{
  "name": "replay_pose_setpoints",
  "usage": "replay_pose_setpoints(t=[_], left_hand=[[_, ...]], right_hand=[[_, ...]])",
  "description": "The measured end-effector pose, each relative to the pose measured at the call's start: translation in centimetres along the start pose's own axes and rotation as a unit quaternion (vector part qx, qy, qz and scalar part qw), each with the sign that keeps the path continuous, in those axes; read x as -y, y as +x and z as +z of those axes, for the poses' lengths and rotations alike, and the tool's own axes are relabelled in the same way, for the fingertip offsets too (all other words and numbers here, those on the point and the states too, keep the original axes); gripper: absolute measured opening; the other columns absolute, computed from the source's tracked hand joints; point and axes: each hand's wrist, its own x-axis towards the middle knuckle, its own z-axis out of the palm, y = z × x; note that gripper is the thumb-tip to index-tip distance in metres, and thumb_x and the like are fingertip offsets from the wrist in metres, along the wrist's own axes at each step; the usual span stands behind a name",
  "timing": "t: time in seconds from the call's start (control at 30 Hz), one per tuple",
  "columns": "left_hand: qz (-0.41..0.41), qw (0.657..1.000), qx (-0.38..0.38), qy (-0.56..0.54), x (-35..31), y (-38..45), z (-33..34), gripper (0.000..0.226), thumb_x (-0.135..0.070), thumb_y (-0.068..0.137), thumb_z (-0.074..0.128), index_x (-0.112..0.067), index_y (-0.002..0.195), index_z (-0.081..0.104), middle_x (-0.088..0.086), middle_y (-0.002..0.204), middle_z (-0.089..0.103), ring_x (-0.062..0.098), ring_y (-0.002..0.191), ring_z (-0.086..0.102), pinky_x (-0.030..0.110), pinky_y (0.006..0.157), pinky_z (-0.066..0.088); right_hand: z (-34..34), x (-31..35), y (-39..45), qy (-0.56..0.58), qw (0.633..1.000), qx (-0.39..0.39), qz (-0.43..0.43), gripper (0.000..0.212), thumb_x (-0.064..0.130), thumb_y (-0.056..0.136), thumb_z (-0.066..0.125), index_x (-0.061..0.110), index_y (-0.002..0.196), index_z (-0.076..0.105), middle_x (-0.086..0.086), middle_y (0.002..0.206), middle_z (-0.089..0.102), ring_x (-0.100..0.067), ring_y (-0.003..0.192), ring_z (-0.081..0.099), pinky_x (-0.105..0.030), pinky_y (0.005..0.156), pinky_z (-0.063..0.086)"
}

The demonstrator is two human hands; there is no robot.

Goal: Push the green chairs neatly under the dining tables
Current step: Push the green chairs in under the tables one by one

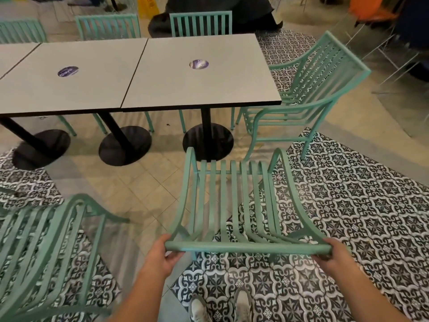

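Observation:
A green slatted chair [234, 205] stands in front of me, its seat facing the grey dining table [199, 89]. My left hand [162, 254] grips the left end of its top rail, and my right hand [334, 254] grips the right end. The chair's front edge is just short of the table's black round base [209, 140]. A second green chair [308, 89] stands angled at the table's right end. A third green chair [46, 247] is at my lower left, away from the tables.
More grey tables [69, 75] join on the left, each on a black pedestal. Green chairs [200, 23] line the far side. A person in dark clothes sits behind them. A yellow floor sign [148, 5] stands at the back. My shoes [220, 307] are on patterned tiles.

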Motion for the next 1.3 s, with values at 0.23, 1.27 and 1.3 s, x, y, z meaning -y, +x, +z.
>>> replay_pose_setpoints(t=[0.23, 1.27, 1.3], left_hand=[[-0.003, 1.000, -0.011, 0.017, -1.2, 0.5, -0.6, 0.005, -0.002, 0.093, 0.054, 0.002, 0.094, 0.051, 0.023, 0.094, 0.053, 0.038, 0.087, 0.058, 0.057, 0.063, 0.055], [0.079, 0.996, -0.029, -0.015, -10.5, 4.7, -7.8, 0.009, -0.013, 0.097, 0.047, -0.006, 0.098, 0.053, 0.015, 0.096, 0.055, 0.029, 0.079, 0.057, 0.033, 0.043, 0.055], [0.085, 0.996, -0.021, -0.011, -10.6, 4.8, -7.5, 0.011, -0.012, 0.097, 0.046, -0.005, 0.102, 0.053, 0.015, 0.098, 0.056, 0.027, 0.081, 0.058, 0.031, 0.046, 0.057]], right_hand=[[1.8, -0.3, -1.5, 0.002, 1.000, -0.009, 0.018, 0.010, 0.008, 0.095, 0.049, 0.008, 0.085, 0.049, -0.019, 0.136, 0.048, -0.031, 0.125, 0.048, -0.053, 0.105, 0.039], [14.3, -7.0, -2.3, 0.044, 0.998, 0.026, 0.019, 0.008, 0.009, 0.089, 0.058, 0.005, 0.095, 0.053, -0.022, 0.123, 0.049, -0.035, 0.097, 0.054, -0.049, 0.099, 0.046], [14.5, -6.8, -2.1, 0.041, 0.999, 0.014, 0.028, 0.003, 0.004, 0.091, 0.052, 0.003, 0.094, 0.053, -0.021, 0.121, 0.049, -0.034, 0.100, 0.053, -0.048, 0.100, 0.045]])
